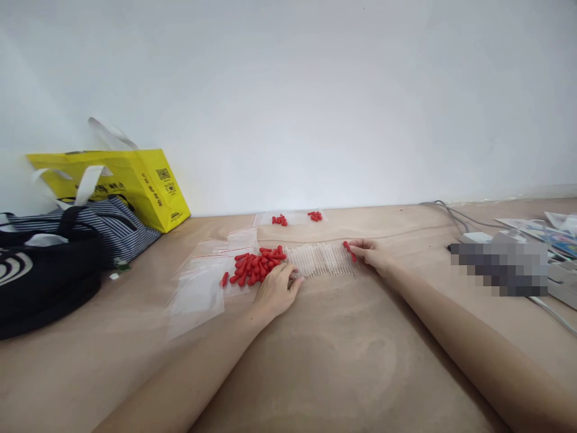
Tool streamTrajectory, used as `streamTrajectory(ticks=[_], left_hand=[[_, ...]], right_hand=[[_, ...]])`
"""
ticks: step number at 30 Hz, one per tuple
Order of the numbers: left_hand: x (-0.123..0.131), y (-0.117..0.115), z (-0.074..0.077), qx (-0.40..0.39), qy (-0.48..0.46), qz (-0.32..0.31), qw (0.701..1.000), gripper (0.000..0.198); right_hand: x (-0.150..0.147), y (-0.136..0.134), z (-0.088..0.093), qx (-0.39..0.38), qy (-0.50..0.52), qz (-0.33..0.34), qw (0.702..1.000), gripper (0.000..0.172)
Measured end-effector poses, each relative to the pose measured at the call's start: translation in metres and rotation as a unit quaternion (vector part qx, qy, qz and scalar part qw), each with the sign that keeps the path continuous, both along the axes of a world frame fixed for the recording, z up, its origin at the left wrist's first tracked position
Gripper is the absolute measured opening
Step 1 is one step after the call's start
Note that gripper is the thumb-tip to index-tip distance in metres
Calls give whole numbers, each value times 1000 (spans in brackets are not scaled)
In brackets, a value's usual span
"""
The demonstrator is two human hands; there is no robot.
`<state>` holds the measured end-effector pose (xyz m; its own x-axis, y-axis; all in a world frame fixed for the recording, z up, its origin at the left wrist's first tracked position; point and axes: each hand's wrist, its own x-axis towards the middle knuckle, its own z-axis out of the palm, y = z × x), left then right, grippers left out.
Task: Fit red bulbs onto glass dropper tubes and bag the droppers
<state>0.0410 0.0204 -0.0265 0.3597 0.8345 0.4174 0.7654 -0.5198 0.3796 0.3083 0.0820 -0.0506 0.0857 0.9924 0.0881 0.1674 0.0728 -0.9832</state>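
A row of clear plastic tubes (321,260) lies flat on the tan table (333,361). My right hand (372,254) pinches a small red cap (348,249) at the row's right end. At the row's left end rests my left hand (276,290), fingers curled against the tubes, next to a pile of red caps (255,266). Whether the left hand holds anything I cannot make out.
Clear zip bags (202,282) lie left of the pile. Two small heaps of red caps (280,220) sit on plastic near the wall. A yellow bag (135,180), a striped bag (112,231) and a black bag (40,270) stand at left. Cables and papers (536,231) are at right.
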Motion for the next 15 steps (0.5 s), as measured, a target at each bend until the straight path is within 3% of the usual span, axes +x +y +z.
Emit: streamTrajectory(ticks=[9,15], left_hand=[[2,6,-4,9,-13,42,999,10],[3,1,0,32,-3,51,998,8]], right_hand=[[-11,-7,7,40,97,-28,994,32],[-51,-40,14,121,71,62,988,26]])
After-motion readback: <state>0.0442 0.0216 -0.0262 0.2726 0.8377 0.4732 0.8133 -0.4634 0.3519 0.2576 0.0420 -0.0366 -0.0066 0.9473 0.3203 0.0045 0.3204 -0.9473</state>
